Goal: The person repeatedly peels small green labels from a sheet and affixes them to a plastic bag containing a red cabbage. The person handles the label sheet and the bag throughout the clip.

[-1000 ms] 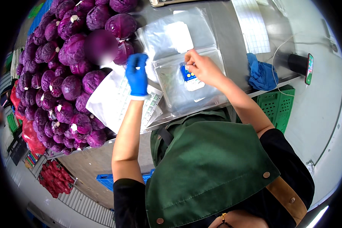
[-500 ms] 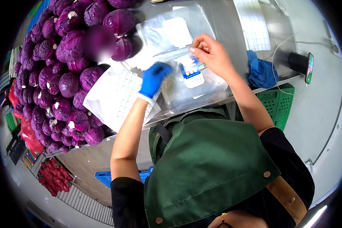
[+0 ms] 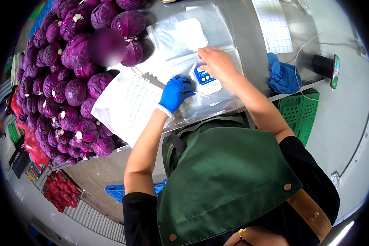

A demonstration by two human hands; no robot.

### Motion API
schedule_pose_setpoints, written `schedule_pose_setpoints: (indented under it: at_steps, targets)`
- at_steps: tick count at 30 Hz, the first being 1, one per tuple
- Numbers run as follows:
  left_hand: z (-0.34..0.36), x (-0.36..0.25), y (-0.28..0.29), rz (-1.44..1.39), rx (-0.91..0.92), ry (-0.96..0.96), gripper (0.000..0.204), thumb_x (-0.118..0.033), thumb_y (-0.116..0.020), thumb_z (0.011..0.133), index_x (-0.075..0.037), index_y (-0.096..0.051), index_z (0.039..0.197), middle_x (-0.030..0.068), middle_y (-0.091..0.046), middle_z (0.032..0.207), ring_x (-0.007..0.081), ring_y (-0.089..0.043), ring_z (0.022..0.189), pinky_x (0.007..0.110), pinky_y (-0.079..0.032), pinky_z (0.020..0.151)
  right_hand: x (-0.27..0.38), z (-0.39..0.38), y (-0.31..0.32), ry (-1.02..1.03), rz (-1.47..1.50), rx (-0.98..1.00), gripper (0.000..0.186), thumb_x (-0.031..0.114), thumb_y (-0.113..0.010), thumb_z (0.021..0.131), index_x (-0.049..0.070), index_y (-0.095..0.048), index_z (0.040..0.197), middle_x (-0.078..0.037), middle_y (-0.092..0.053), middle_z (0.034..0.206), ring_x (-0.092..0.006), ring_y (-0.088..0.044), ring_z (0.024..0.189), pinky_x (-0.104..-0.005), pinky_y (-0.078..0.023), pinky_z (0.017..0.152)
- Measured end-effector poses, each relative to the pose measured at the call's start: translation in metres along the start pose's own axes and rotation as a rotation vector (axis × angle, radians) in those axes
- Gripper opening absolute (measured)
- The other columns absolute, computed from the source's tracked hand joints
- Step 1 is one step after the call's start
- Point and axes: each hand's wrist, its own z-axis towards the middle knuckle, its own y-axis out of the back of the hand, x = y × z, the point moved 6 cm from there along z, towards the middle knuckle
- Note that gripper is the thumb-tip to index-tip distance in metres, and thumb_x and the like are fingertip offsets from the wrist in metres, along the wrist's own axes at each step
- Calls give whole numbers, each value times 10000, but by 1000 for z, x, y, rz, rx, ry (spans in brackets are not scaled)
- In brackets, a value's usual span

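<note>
My left hand [image 3: 177, 92], in a blue glove, is closed at the left side of the clear plastic bags [image 3: 209, 104], its curled fingers on the plastic. My bare right hand [image 3: 216, 62] is bent over the upper part of these bags with its fingers closed; what they grip is hidden. Between my hands a blue-and-white card with yellow spots [image 3: 209, 84] shows in the bags. More clear bags [image 3: 164, 35] with a white card [image 3: 194, 35] lie just beyond. White sheets with a printed grid [image 3: 127, 110] lie by my left wrist.
Many red cabbages [image 3: 76, 92] are piled on the left of the steel bench [image 3: 250, 61]. At the right are a gridded sheet [image 3: 272, 24], a crumpled blue cloth [image 3: 283, 76], a white cable and a phone [image 3: 335, 71] on a black stand. A green crate [image 3: 299, 119] is below.
My left hand has moved right and down from the sheets onto the bags' left side, curling its fingers. My right hand rose slightly, then came back down to the left over the bags.
</note>
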Motion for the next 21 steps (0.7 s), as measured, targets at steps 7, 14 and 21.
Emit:
schedule_pose_setpoints:
  at_steps: [7,14,21]
  targets:
    - [-10,50,73,-592,-487,619,216,-177,-606,934,-5,-693,1032,47,-700,945,126,-620,840,280,-481,760,43,-28,95,224,157,-788,236,120,-680,819,39,-571,1013,-133,-624,1030,-327,-593,948,-396,-487,796]
    - [-45,56,167,-588,-680,520,322,-80,-632,910,-19,-603,1225,62,-659,1154,160,-620,1005,295,-460,910,100,1,-48,29,450,-66,385,188,-711,826,36,-566,1149,-127,-658,1002,-302,-626,955,-394,-500,814]
    - [-81,34,152,-228,-202,466,589,-83,-732,806,-49,-500,1347,89,-584,1266,210,-542,1162,350,-398,1020,111,6,-124,-44,1064,320,309,90,-699,832,24,-570,1105,-68,-650,874,-171,-620,816,-309,-490,712]
